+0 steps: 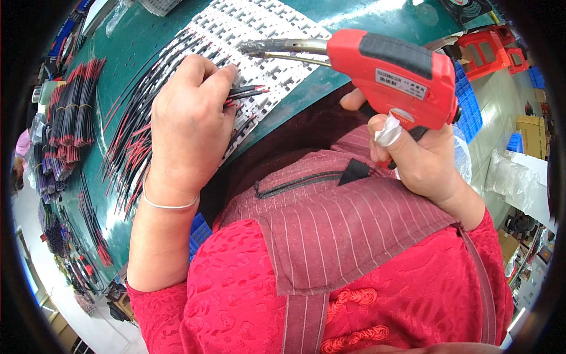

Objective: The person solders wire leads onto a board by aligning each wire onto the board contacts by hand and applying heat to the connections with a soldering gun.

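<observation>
My right hand (427, 156) is wrapped round the handle of a red and black soldering gun (371, 68). White tape or cloth covers part of the thumb. The gun's long metal tip points left, above a white tray (283, 26) set with rows of small white parts. My left hand (191, 118) is closed, thumb against fingers, on a few black and red wires (247, 92) whose ends stick out to its right. Under and left of that hand, many loose black and red wires (127, 141) fan across the tray's left side. The gun's tip is apart from the held wires.
Tied bundles of black and red wires (73, 112) lie on the green table (132, 44) at the left. Below them is a smaller loose bunch (94, 224). Blue crates (469, 109) and red plastic pieces (486, 50) stand at the right, with a cardboard box (530, 133) beyond.
</observation>
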Motion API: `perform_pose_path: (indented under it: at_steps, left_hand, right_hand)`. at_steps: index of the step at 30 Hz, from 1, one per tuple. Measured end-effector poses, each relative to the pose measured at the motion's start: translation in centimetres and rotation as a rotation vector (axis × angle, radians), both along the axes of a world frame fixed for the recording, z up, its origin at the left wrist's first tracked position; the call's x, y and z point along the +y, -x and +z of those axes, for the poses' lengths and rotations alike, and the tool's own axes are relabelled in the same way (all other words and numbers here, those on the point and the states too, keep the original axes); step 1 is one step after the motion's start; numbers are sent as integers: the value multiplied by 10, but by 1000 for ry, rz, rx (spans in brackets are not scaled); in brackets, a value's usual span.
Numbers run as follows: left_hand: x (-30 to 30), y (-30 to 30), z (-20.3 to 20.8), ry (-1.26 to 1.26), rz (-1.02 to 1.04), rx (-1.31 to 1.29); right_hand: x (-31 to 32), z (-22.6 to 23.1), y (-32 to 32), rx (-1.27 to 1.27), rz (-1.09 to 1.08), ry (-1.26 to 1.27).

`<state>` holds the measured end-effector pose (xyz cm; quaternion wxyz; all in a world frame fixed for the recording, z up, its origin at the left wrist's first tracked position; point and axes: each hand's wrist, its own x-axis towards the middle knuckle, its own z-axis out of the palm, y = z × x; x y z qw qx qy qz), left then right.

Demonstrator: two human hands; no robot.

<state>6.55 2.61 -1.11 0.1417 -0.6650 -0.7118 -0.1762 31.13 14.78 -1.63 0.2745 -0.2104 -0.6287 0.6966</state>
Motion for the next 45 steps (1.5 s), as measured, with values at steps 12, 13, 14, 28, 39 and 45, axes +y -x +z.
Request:
perform_pose_path:
  at_steps: [12,13,14,28,39,45]
  left_hand:
    - [-1,5,-2,-22,41,-57]
    - [0,6,-3,-63,32,-46]
    - [0,6,-3,-63,32,-46]
    - [3,9,-4,-75,20,-123]
    - [3,9,-6,-71,18,-104]
    - [3,8,-6,-74,4,-63]
  right_hand:
    - [7,-2,-7,-168,91,-110]
    - [6,0,-5,-131,76,-93]
    - [5,0,-3,-95,60,-76]
    - [5,-6,-7,-93,79,-169]
    - [4,-5,-7,-32,49,-168]
    - [6,-1,-7,-7,63,-64]
